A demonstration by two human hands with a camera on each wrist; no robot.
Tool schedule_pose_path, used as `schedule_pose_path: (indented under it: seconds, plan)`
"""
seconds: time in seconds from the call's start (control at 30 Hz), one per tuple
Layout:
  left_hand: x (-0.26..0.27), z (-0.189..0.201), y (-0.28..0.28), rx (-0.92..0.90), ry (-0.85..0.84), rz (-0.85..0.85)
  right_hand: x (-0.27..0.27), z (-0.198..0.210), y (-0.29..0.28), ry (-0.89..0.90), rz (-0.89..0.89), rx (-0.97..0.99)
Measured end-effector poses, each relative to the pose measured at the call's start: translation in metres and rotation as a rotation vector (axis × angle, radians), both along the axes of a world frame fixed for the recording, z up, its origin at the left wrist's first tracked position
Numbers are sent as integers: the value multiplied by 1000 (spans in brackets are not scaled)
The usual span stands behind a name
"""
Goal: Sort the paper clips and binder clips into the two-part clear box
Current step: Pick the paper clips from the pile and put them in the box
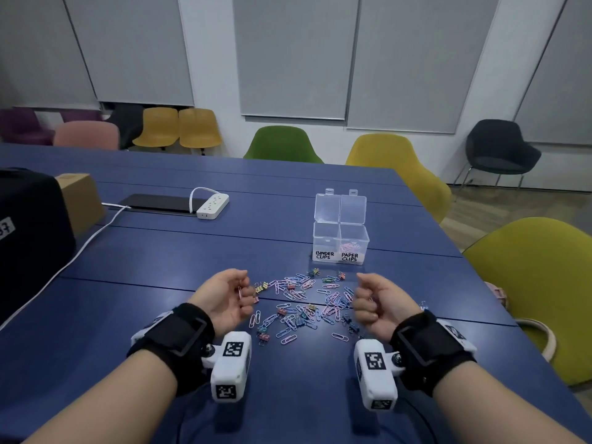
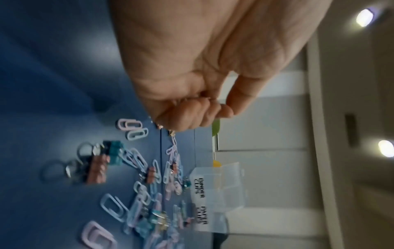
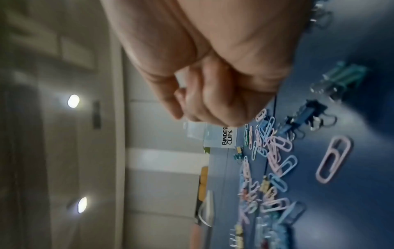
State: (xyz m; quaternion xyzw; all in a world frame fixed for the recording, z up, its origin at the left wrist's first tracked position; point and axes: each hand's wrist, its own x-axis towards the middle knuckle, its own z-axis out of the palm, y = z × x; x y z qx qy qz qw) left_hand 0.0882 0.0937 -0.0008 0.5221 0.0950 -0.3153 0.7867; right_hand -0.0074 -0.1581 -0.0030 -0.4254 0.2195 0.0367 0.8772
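A loose pile of pastel paper clips and small binder clips [image 1: 304, 302] lies on the blue table [image 1: 160, 315] between my hands. Behind it stands the clear two-part box [image 1: 325, 238], lid open, labelled BINDER CLIPS on the left and PAPER CLIPS on the right. Some pink clips lie in the right part. My left hand [image 1: 245, 288] hovers at the pile's left edge, fingers curled, pinching a pink paper clip [image 1: 240, 291]. My right hand [image 1: 363, 296] is curled into a fist at the pile's right edge. Nothing shows inside it. The left wrist view shows the box [image 2: 215, 188] beyond the curled fingers [image 2: 192, 114].
A white power strip [image 1: 213, 205] with its cable and a dark flat pad [image 1: 160, 202] lie at the back left. A black bag [image 1: 28, 238] and a cardboard box [image 1: 83, 200] stand at the far left. A yellow-green chair [image 1: 528, 283] sits by the table's right edge.
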Motion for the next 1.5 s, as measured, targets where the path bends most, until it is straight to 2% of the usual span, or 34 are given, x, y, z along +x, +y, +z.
schedule_pose_path:
  seconds: [0.07,0.2,0.27,0.33,0.43,0.63,0.83,0.97,1.1,1.17,1.3,1.37,1.43,1.5]
  plan:
    - [3,-2,-6,260,-123,-62,3,2,3,64,102,-386]
    - [4,1,-17,897,-553,-321,5,13,12,58,552,-1509]
    - [2,3,-23,1151,-721,-460,6,20,20,89,738,-1792]
    - [0,2,-31,1336,-783,-579,8,19,25,151,833,-1873]
    - [-1,-3,-41,1478,-805,-674,13,12,29,186,858,-1928]
    - [3,-5,-49,1559,-786,-734,22,12,35,145,838,-2010]
    - [3,-3,-51,1588,-789,-773,32,10,37,169,818,-1974]
    - [-2,-3,-50,1565,-783,-789,35,7,39,178,846,-1956]
    - [-7,4,-45,1378,-698,-680,34,8,41,215,923,-1995]
    - [-8,5,-41,1170,-612,-567,32,6,41,210,939,-2025]
    - [-6,-3,-37,482,-287,-225,27,6,46,220,992,-2052]
    - [-7,-3,-37,282,-178,-149,25,5,46,212,969,-2039]
    - [-6,1,-36,117,-95,-96,23,5,39,179,860,-1918]
    - [-3,3,-34,-13,-14,-32,21,7,30,161,676,-1582]
